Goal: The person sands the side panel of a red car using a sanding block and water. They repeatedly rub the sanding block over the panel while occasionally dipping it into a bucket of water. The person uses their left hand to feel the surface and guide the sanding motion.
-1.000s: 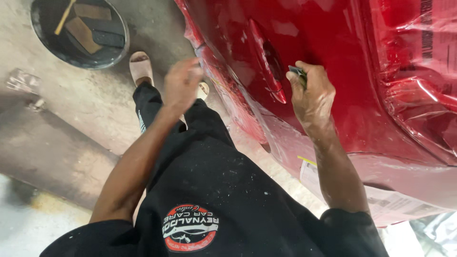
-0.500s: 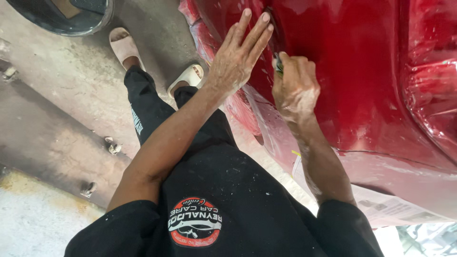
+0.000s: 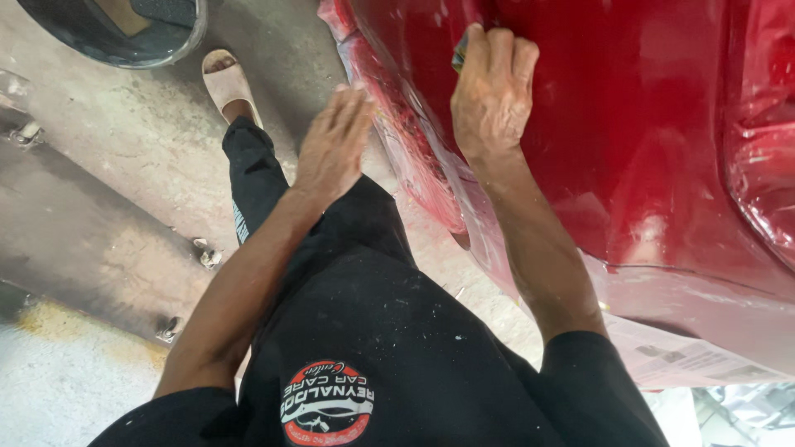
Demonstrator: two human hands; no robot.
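At the top left corner of the view a dark round tub (image 3: 124, 37) sits on the stained concrete floor (image 3: 108, 165), a flat brownish piece lying inside it; just right of it a pale sandal (image 3: 228, 83) shows below the black trouser leg (image 3: 257, 182); metal brackets (image 3: 207, 255) are bolted to the floor lower down; the left hand (image 3: 335, 145) hangs flat in the air, fingers spread and holding nothing, just beside the lower edge of the red panel (image 3: 646, 149) but not clearly touching it; the right hand (image 3: 493, 95) is pressed against the panel near its top edge, fingers curled tight round a small dark pad (image 3: 458, 55) of which only a corner shows, so its kind cannot be told; to work this spot well, I judge the pad should lie flat with even pressure and short strokes, the free hand steadying on the panel's edge; the panel's lower edge and right side are masked in glossy clear film (image 3: 762, 165); at the bottom right a pale printed paper sheet (image 3: 687, 360) lies under the panel; a round red, white and black badge (image 3: 327, 403) sits on the black shirt.
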